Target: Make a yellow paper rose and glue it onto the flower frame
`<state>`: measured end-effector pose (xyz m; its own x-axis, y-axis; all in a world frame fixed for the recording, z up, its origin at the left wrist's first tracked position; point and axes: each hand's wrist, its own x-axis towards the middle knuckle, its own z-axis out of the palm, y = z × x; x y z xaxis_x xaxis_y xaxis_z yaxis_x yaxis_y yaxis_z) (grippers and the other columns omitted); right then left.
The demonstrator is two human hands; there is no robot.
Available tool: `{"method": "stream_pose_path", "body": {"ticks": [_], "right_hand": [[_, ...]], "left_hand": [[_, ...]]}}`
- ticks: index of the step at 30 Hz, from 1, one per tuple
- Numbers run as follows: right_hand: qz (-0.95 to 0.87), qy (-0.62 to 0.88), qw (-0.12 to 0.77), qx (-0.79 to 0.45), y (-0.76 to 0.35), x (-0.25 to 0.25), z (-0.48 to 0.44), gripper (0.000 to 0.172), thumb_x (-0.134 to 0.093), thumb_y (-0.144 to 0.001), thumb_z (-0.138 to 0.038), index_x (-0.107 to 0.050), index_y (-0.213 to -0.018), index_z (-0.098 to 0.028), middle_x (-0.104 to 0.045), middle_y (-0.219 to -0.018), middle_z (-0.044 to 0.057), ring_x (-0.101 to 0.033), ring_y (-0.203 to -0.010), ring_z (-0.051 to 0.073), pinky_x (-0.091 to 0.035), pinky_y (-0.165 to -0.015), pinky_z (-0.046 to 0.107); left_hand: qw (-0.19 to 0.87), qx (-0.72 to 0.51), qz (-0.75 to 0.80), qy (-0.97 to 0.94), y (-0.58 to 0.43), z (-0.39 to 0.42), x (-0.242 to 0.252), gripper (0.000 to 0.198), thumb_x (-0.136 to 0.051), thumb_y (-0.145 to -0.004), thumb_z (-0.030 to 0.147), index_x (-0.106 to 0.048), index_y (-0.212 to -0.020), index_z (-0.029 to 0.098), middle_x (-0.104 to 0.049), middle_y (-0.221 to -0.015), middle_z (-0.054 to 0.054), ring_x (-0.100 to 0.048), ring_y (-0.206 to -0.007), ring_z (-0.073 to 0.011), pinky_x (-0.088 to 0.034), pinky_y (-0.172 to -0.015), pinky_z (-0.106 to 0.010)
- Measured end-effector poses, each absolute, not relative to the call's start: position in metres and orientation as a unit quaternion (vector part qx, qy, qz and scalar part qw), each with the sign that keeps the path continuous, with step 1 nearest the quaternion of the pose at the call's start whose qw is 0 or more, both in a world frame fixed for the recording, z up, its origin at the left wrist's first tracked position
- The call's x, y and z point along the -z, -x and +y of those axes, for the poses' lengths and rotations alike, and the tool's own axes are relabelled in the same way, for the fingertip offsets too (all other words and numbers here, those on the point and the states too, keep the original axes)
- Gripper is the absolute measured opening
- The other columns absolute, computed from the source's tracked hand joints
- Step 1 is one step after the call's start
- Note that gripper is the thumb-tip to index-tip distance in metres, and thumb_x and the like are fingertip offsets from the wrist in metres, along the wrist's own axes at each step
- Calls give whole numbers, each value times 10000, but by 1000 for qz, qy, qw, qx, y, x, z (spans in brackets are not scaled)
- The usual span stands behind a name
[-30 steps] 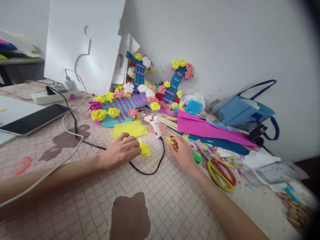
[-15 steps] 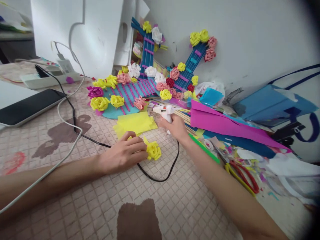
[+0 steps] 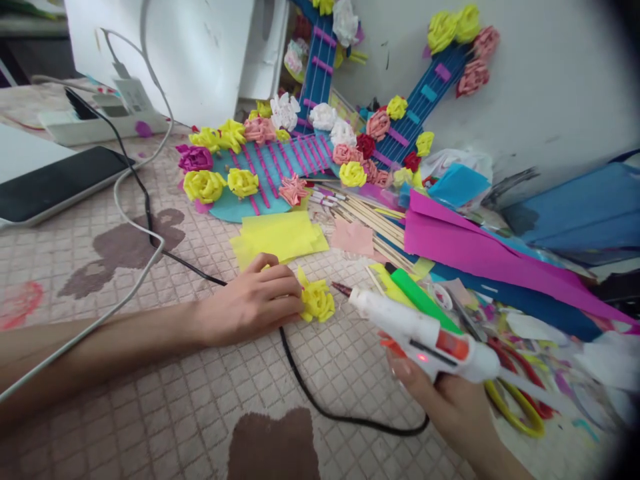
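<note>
R hand (image 3: 445,408), lower rt, wrapped round smooth white plastic glue gun (image 3: 400,317); L hand (image 3: 255,303), ctr, curled at crinkled yellow paper flower (image 3: 318,300) nr nozzle (image 3: 342,289), grip hidden. Quilted-grid bench cloth (image 3: 185,407); scuffed pale wall (image 3: 565,73), upper rt.

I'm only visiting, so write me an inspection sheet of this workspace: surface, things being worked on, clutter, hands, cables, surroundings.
Surface: table cover, grid-patterned with brown shapes.
Job's things: yellow paper flower; white glue gun, tip towards the flower, red light lit.
Clutter: wooden sticks, magenta paper, scissors, scraps at right.
Hands: left hand touches the flower; right hand grips the glue gun.
Cables: black cable and white cable on the left.
Surroundings: white board, pale wall.
</note>
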<state>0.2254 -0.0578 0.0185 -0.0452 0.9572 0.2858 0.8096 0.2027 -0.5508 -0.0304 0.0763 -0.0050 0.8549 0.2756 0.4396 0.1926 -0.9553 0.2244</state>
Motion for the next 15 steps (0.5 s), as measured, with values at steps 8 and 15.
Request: {"method": "stream_pose_path", "body": {"ticks": [8,15], "right_hand": [[-755,581,262,-154,-211,-25,-57,232,-519,-837,-358,-516,-632,-250,-566,-557,-15,-582,-504,163,-454,-423,259],[-755,579,249,-180,-209,-25,-57,251,-481,-862,-389,-491,-645,-263,-539,-564,-15,-567,-510,170,-461,-452,286]], "left_hand": [[118,-235,140,-955,29,77,6,108,-483,-910,218,-590,-893,204,-632,-863,-19,-526,-824,-162,-312,-814,-339],[145,-234,151,-949,28,77,6,129,-479,-913,237,-599,-881,204,-622,-854,-20,-524,-832,-162,-321,-805,-330]]}}
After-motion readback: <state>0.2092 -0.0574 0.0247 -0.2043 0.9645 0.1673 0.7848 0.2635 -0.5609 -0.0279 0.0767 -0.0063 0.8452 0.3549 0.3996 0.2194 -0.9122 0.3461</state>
